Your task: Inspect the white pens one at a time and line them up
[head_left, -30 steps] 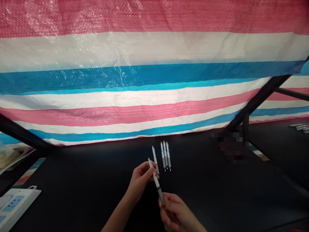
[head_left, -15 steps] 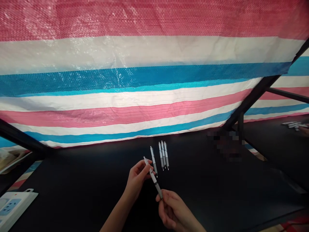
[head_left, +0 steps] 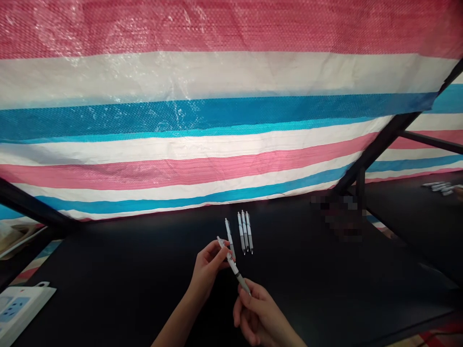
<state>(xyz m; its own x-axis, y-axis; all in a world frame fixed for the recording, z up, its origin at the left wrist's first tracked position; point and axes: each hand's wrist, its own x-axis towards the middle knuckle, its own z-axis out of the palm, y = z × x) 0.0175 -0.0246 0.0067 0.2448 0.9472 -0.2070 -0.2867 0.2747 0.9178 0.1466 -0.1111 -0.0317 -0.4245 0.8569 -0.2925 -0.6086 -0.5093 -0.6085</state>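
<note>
Lone pen (head_left: 230,236); three pens (head_left: 245,232) rightward (all on table (head_left: 307,274))

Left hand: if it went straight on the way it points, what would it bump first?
Probably the lone white-and-grey pen lying just beyond the left hand, though depth here is hard to judge.

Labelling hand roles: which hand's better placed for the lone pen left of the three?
Likely the left hand: it's beside the lone pen. The right hand sits farther back; both hold another pen.

You seem to be in a makeshift workshop; a striped sheet (head_left: 188,74) screens your table (head_left: 307,289); another table (head_left: 408,217) stands near.
</note>
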